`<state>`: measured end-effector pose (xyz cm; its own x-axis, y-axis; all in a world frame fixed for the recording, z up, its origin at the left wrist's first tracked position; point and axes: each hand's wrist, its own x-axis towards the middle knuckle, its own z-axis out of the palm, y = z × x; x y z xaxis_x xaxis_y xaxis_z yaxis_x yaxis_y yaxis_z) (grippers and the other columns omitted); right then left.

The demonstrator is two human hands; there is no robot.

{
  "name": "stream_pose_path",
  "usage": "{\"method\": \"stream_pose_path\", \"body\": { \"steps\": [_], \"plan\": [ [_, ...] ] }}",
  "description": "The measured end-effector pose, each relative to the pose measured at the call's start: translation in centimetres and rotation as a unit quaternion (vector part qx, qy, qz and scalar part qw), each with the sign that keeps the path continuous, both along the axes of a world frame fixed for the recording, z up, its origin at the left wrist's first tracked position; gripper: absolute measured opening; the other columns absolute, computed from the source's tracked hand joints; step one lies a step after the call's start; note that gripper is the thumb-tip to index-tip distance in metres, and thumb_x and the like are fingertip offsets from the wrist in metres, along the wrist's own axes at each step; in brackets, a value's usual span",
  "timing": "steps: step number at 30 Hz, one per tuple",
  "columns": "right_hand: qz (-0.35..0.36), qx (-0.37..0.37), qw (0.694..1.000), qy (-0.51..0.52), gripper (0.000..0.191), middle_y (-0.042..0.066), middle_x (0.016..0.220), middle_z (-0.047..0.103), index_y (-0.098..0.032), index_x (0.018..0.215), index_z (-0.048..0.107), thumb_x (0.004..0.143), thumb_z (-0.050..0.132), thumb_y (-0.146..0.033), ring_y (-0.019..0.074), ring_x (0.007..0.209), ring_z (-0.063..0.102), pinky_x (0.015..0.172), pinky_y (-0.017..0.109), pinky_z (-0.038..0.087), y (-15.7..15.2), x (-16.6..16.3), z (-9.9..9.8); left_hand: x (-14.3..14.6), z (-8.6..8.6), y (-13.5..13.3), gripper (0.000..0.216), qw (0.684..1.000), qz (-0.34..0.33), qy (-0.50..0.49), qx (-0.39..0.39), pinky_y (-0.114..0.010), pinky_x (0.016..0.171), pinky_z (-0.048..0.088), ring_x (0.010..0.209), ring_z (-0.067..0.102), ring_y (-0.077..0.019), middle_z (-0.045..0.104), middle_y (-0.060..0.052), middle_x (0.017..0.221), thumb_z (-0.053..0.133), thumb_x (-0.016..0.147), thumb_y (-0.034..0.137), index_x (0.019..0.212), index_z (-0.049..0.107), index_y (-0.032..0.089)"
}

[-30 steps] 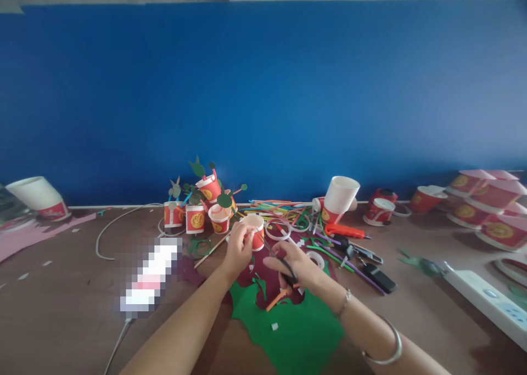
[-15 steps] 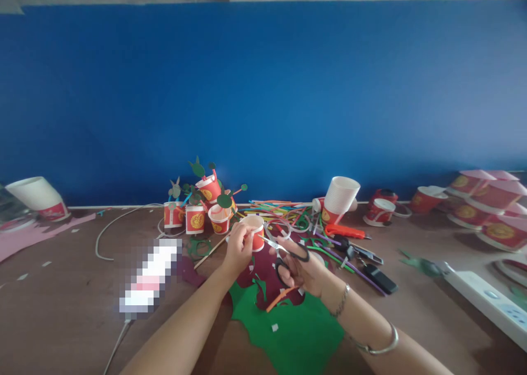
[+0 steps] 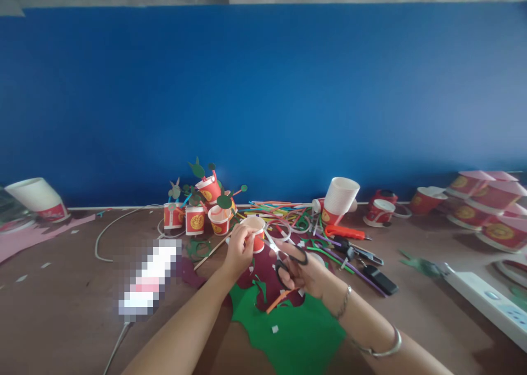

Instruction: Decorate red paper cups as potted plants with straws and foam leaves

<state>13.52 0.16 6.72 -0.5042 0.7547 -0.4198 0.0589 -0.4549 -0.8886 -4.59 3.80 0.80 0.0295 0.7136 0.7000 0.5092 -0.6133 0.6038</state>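
My left hand [image 3: 239,252] is closed in a pinch in front of a red and white paper cup [image 3: 258,244]. What its fingertips hold, if anything, is too small to make out. My right hand [image 3: 308,276] has its fingers through the black handles of a pair of scissors [image 3: 275,247], blades pointing up and left beside the cup and close to the left fingertips. Under the hands lie dark red paper [image 3: 263,270] and a cut green sheet [image 3: 294,336], with an orange strip [image 3: 280,300] and small white scraps on top.
Decorated paper cups [image 3: 195,220] with green leaf shapes stand left of the hands. Coloured straws [image 3: 272,206] lie behind. To the right are stacked white cups [image 3: 343,194], an orange cutter [image 3: 346,232], keys with a black fob [image 3: 379,278] and a power strip [image 3: 486,303]. A pixelated bright object [image 3: 150,279] lies left.
The scissors have tilted more upright in my right hand, and their blades have shifted slightly. My left hand stays in its pinch by the cup.
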Motion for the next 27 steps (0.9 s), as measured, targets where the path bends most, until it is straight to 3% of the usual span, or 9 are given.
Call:
{"method": "stream_pose_path", "body": {
  "steps": [4,8,10,12,14,16,20,23,27],
  "plan": [
    [-0.015,-0.069,0.994,0.088,0.044,-0.004,0.044,0.048,-0.019,0.083,0.051,0.077,0.049,-0.063,0.0082,0.035,0.041,0.032,0.016,0.011,0.2,0.1,-0.2,0.0,0.0,0.1,0.018,1.0,0.011,-0.006,-0.001,-0.035,0.076,0.045,0.084,0.057,-0.0203,0.061,-0.005,0.085,0.042,0.089,0.02,0.088,0.06,0.02],
    [0.013,0.072,0.996,-0.049,0.043,-0.003,0.044,0.055,-0.02,0.09,0.048,0.076,0.054,-0.06,0.0122,0.034,0.047,0.034,0.019,0.024,-0.1,-0.3,-0.7,0.0,0.0,0.1,0.016,1.0,0.003,-0.001,0.008,-0.035,0.075,0.046,0.083,0.057,-0.0207,0.06,-0.005,0.083,0.043,0.089,0.022,0.087,0.059,0.02],
    [0.015,0.208,0.961,-0.181,0.046,-0.003,0.046,0.056,-0.021,0.092,0.047,0.071,0.062,-0.058,0.0155,0.039,0.052,0.039,0.022,0.031,-0.2,-0.4,-0.9,0.0,0.0,0.1,0.016,1.0,0.002,-0.001,0.012,-0.035,0.074,0.046,0.083,0.056,-0.0209,0.06,-0.006,0.083,0.043,0.089,0.022,0.087,0.058,0.019],
    [-0.013,0.341,0.892,-0.297,0.048,-0.001,0.055,0.06,-0.021,0.091,0.05,0.065,0.069,-0.056,0.0193,0.052,0.059,0.047,0.025,0.036,-0.4,-0.4,-1.0,0.0,0.0,0.0,0.016,1.0,0.004,-0.002,0.014,-0.036,0.075,0.046,0.083,0.056,-0.0209,0.06,-0.006,0.083,0.042,0.089,0.022,0.088,0.058,0.019],
    [-0.036,0.414,0.84,-0.35,0.048,0.002,0.064,0.063,-0.021,0.09,0.053,0.061,0.073,-0.054,0.0223,0.066,0.062,0.054,0.027,0.038,-0.3,-0.3,-1.0,0.0,0.1,0.0,0.017,1.0,0.005,-0.002,0.017,-0.037,0.075,0.046,0.083,0.056,-0.021,0.06,-0.006,0.082,0.042,0.089,0.022,0.089,0.058,0.019],
    [-0.021,0.38,0.862,-0.335,0.049,0.001,0.06,0.062,-0.021,0.094,0.051,0.063,0.071,-0.054,0.0213,0.061,0.062,0.052,0.027,0.039,-0.2,-0.3,-1.0,0.0,0.1,0.0,0.017,1.0,0.004,-0.004,0.016,-0.037,0.076,0.046,0.083,0.056,-0.0212,0.06,-0.005,0.082,0.042,0.089,0.022,0.089,0.059,0.019],
    [0.036,0.181,0.969,-0.162,0.046,-0.006,0.042,0.055,-0.021,0.096,0.043,0.074,0.058,-0.058,0.0138,0.034,0.05,0.038,0.022,0.034,0.0,-0.4,-0.9,-0.1,-0.1,0.1,0.016,1.0,0.004,-0.014,0.006,-0.036,0.076,0.046,0.084,0.057,-0.0212,0.06,-0.006,0.084,0.043,0.089,0.023,0.089,0.058,0.02],
    [0.025,0.134,0.988,-0.074,0.042,-0.006,0.043,0.056,-0.021,0.088,0.042,0.076,0.056,-0.059,0.0109,0.033,0.048,0.036,0.018,0.033,-0.2,-0.6,-0.5,-0.2,-0.3,0.2,0.013,1.0,0.003,-0.017,0.011,-0.036,0.076,0.047,0.086,0.057,-0.0212,0.06,-0.006,0.087,0.044,0.089,0.022,0.091,0.057,0.02],
    [0.025,0.119,0.991,-0.053,0.04,-0.006,0.044,0.056,-0.02,0.085,0.043,0.076,0.058,-0.056,0.0094,0.033,0.048,0.035,0.016,0.03,-0.6,-0.7,-0.1,-0.2,-0.6,0.0,0.018,0.999,0.007,-0.04,-0.004,-0.038,0.083,0.047,0.096,0.057,-0.0222,0.059,-0.008,0.098,0.047,0.087,0.021,0.104,0.051,0.019]
  ]
}}
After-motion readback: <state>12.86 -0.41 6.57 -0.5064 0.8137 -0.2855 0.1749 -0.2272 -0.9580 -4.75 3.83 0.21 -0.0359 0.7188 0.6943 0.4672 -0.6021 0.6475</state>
